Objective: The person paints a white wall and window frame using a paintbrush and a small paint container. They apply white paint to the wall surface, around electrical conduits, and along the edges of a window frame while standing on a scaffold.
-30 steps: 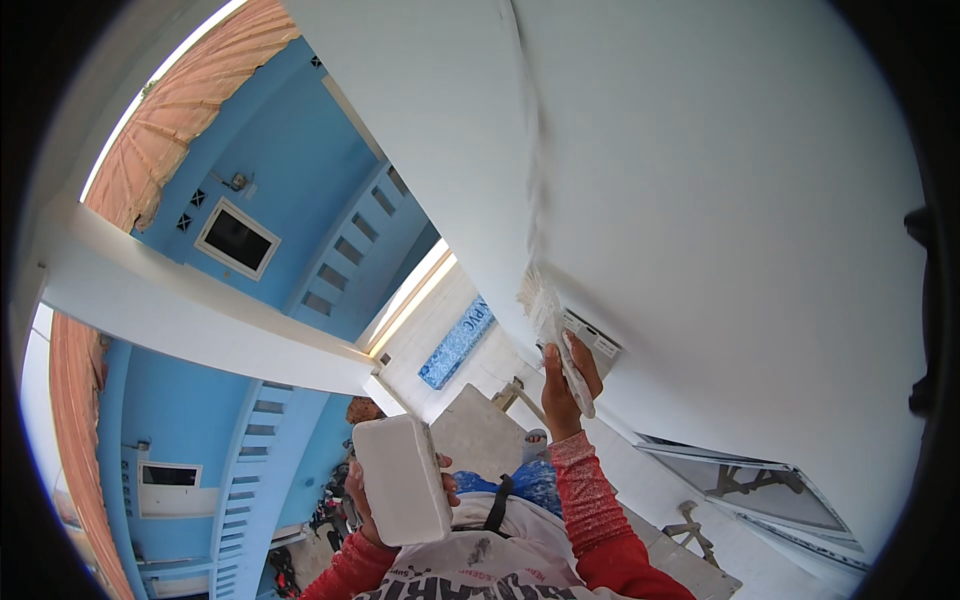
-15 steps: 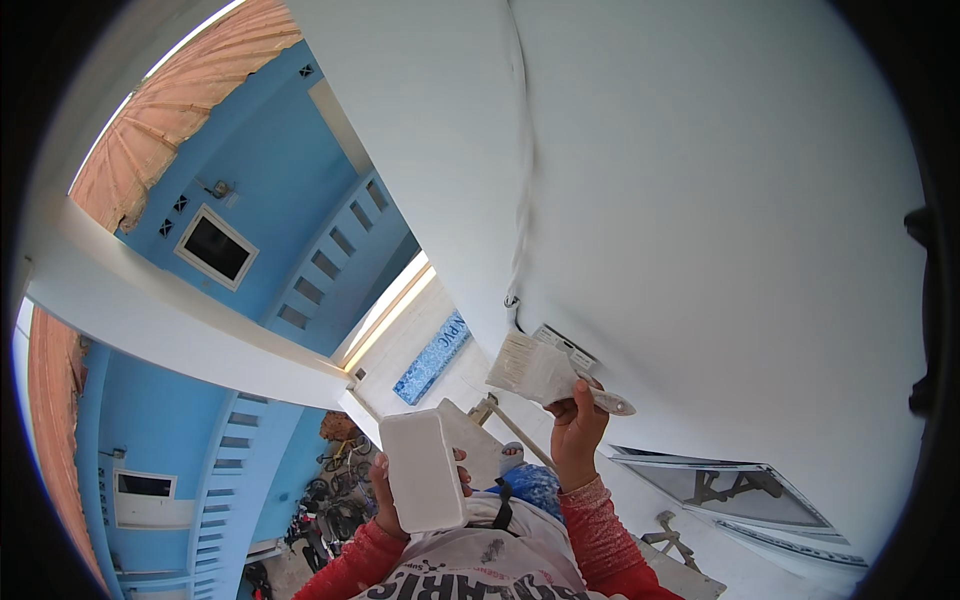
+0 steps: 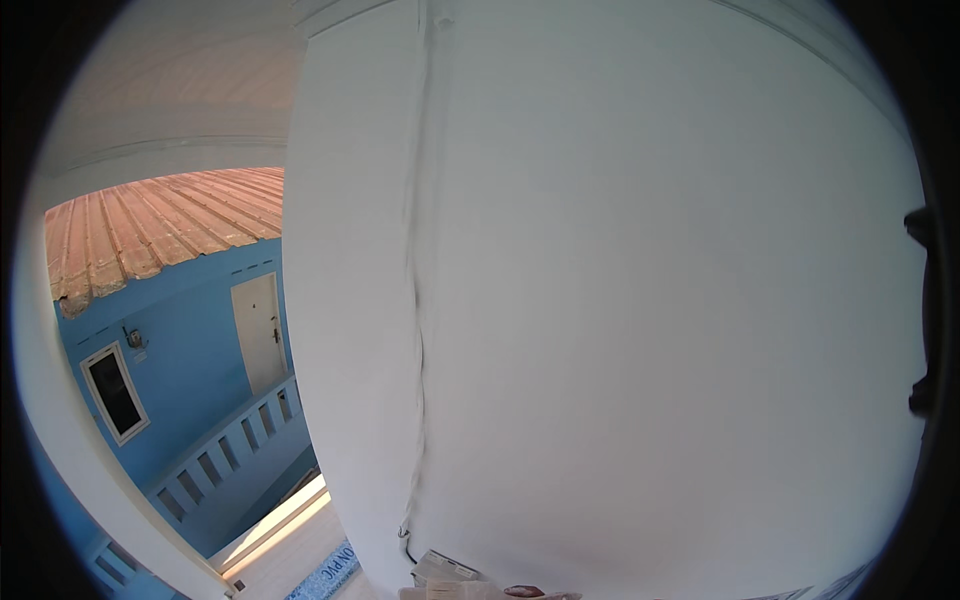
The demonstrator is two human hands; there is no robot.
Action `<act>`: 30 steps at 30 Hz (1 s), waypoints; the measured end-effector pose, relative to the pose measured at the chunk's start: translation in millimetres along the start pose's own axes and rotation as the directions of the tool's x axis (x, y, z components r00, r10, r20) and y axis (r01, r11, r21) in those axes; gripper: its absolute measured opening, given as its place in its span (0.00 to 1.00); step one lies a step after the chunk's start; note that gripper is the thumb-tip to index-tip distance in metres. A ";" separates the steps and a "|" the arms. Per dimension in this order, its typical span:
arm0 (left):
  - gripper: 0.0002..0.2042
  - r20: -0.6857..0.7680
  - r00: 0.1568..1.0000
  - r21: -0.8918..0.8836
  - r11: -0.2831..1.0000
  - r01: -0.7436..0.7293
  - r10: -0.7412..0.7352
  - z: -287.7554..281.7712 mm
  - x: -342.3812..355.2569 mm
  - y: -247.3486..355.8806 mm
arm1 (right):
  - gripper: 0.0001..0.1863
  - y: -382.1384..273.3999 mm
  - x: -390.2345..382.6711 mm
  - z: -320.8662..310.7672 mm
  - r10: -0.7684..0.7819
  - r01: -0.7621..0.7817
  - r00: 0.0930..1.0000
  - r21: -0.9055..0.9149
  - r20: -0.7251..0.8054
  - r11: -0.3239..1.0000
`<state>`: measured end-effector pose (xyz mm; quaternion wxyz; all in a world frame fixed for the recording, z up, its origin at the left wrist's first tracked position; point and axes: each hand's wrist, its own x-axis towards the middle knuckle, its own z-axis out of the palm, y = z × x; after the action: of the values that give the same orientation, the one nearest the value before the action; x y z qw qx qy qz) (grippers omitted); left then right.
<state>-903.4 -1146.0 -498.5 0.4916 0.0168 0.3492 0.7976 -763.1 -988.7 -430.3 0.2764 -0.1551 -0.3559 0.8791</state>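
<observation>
Along the lower edge of the head view, only the top of a wide paintbrush (image 3: pixel 462 591) shows, its bristles pale and pointing left. A small part of my right hand (image 3: pixel 525 592), the fingers on the brush's handle, appears beside it; the rest is cut off by the frame. The brush is just in front of a grey-white box (image 3: pixel 446 566) low on the wall. My left hand and the white block-shaped container seen earlier are out of the picture.
A large white wall (image 3: pixel 640 300) fills the middle and right. Down it runs a loose cable (image 3: pixel 418 345). At lower left lie a ledge (image 3: pixel 270 530) and a blue printed strip (image 3: pixel 325 575). Beyond stands a blue building (image 3: pixel 190 340) with a balcony railing (image 3: pixel 225 450).
The view has tilted upward and turned, so the wall and its cable stand upright now. My left hand with the white container has left the picture; my right hand and brush have dropped to the lower edge.
</observation>
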 end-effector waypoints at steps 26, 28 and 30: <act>0.41 -0.118 0.984 -0.152 0.977 -0.150 0.133 -2.9 -26.4 -78.6 | 0.12 -142.8 -36.3 77.6 -0.148 0.832 0.539 -0.495 0.830 0.251; 0.41 -0.126 0.982 -0.167 0.973 -0.160 0.140 -7.6 -27.7 -86.3 | 0.14 -150.1 -27.1 84.0 -0.183 0.886 0.463 -0.455 0.867 0.086; 0.41 -0.130 0.980 -0.179 0.969 -0.170 0.147 -13.5 -27.7 -92.3 | 0.15 -168.7 -17.8 96.7 -0.134 0.924 0.376 -0.383 0.917 -0.027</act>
<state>-822.7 -1150.2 -552.9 0.4044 -0.0485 0.2973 0.8635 -730.8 -951.3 -241.4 0.3396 0.2106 -0.8783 0.2624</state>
